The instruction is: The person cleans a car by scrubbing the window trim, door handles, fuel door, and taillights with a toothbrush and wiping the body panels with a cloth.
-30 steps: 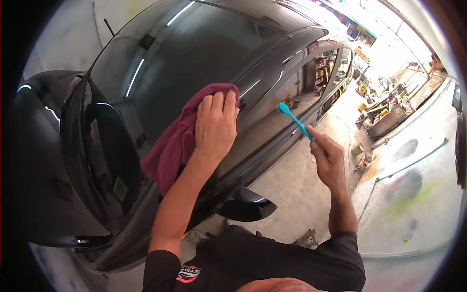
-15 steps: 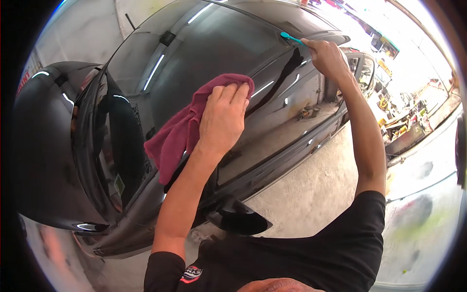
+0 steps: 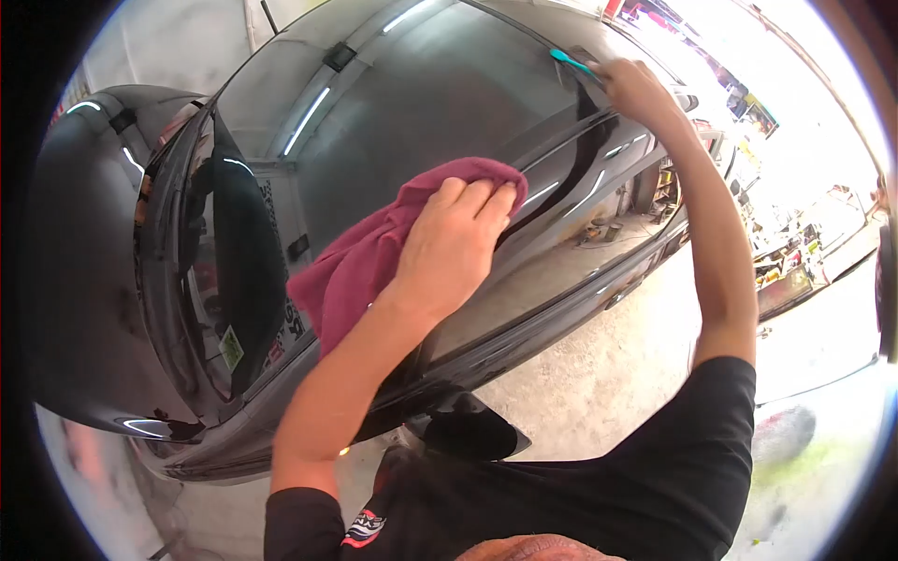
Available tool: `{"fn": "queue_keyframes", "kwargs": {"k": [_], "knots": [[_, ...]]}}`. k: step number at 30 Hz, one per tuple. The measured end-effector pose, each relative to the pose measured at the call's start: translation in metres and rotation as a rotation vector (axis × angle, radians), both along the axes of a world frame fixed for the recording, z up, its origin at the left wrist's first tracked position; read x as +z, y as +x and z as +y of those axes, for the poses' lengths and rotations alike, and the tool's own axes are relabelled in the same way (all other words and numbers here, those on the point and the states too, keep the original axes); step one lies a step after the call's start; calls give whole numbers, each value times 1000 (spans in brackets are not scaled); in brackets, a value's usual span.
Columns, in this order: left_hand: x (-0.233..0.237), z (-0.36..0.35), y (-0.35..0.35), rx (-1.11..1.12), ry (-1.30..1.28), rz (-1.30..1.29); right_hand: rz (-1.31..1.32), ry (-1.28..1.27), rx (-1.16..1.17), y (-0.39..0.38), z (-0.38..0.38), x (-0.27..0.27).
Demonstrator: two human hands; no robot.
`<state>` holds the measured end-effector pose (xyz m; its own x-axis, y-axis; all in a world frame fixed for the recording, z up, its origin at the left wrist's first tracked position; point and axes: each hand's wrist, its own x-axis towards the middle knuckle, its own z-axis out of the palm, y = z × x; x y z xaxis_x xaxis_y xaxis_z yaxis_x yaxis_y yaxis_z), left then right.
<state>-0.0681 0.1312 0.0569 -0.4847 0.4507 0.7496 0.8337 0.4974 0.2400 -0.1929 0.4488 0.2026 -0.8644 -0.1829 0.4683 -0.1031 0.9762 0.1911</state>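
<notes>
Under my left hand (image 3: 456, 245), a maroon cloth (image 3: 360, 271) lies bunched against the dark car's roof edge, its loose part trailing toward the windshield. The fingers curl over the cloth's upper end. My right hand (image 3: 641, 92), stretched farther along the car, grips a teal toothbrush (image 3: 573, 63) by the handle. The brush head is close over the rear part of the roof (image 3: 449, 84), near the seam along its side. Ceiling lights reflect in the glossy paint.
The windshield (image 3: 245, 271) and hood (image 3: 84, 262) are to the left. A side mirror (image 3: 463, 425) sticks out just in front of my body. Concrete floor (image 3: 599, 365) runs along the car, and cluttered shelves (image 3: 795, 266) stand at the far right.
My left hand and the cloth have slid right along the roof edge. My right hand and the toothbrush are slightly farther right and higher in view. The camera view has shifted a little.
</notes>
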Motion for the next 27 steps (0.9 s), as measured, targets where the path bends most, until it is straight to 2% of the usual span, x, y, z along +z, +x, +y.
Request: {"fn": "queue_keyframes", "kwargs": {"k": [1, 4, 8, 10, 15, 18, 21, 24, 27], "knots": [[-1, -15, -1, -19, -25, -12, -8, -10, 45, 18, 1, 4], [-8, -65, 15, -5, -87, -78, 0, -58, -39, 36, -19, 11], [-36, -96, 39, 106, -15, -80, 108, 4, 88, -49, -12, 1], [-46, -98, 48, 214, -1, -55, 51, 63, 18, -89, -41, 10], [-51, -102, 41, 246, 17, -3, 30, 107, -59, -218, -77, 21], [-53, -105, 37, 265, -4, 49, 36, 97, -74, -253, -96, 19], [-53, -107, 38, 244, 2, 28, -32, 167, -128, -243, -105, 27], [-55, -107, 36, 234, 9, 40, -8, 192, -69, -207, -74, 27], [-53, -109, 37, 219, 10, 22, -39, 61, -67, -111, -54, 21]]}}
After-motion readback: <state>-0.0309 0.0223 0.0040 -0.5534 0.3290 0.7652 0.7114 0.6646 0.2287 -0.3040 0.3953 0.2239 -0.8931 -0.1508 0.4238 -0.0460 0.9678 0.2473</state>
